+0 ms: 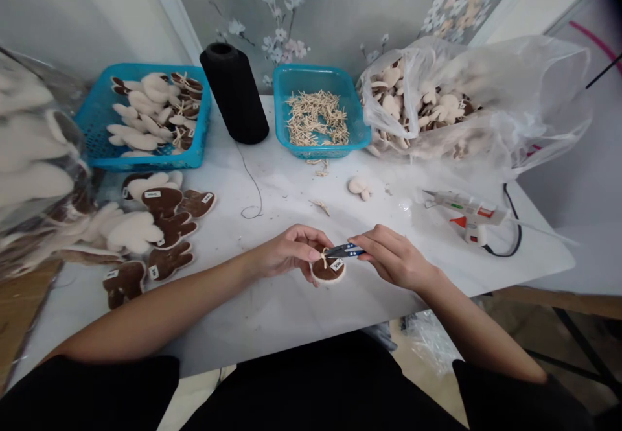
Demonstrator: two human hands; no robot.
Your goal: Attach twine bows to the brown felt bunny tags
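My left hand [286, 249] is closed around a small plush piece [328, 270] with a brown face, a white tag and a tan bow at its top. My right hand [391, 256] grips small blue thread snips [344, 250], blades pointing left at the bow. Both hands hover just above the white table [272, 301], near its front edge.
A blue basket [97, 126] of plush pieces sits back left, a black thread spool [236, 94] beside it, and a blue tray [357, 134] of tan bows. A clear bag [486, 94] of pieces lies right. A glue gun [466, 214] rests right. Finished pieces [160, 223] lie left.
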